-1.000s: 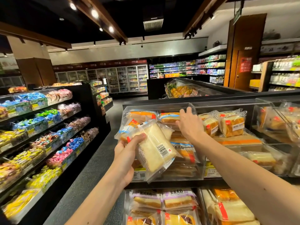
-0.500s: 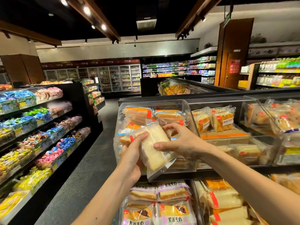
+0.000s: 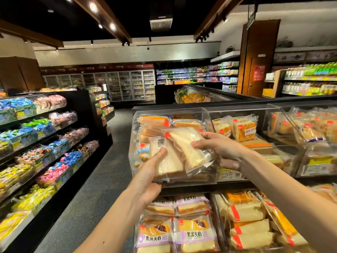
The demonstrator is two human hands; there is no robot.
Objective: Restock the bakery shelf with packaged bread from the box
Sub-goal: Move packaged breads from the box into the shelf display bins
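My left hand (image 3: 152, 177) grips a clear-wrapped pack of white sliced bread (image 3: 164, 159) from below, thumb on its front. My right hand (image 3: 221, 148) pinches a second, similar bread pack (image 3: 189, 145) that overlaps the first and tilts to the right. Both packs hang in front of a clear plastic bin (image 3: 135, 128) on the bakery shelf, which holds several orange-striped bread packs (image 3: 154, 120). The box named in the task is not in view.
More clear bins with bread (image 3: 243, 127) stand to the right. Below, a lower shelf holds purple-labelled sandwich bread (image 3: 195, 234) and red-striped packs (image 3: 246, 213). A dark aisle floor (image 3: 91, 189) runs on the left beside candy shelves (image 3: 38, 143).
My right hand came back from the bin to the stack in my left hand and lifted the top bread pack away to the right. The camera moved closer to the shelf.
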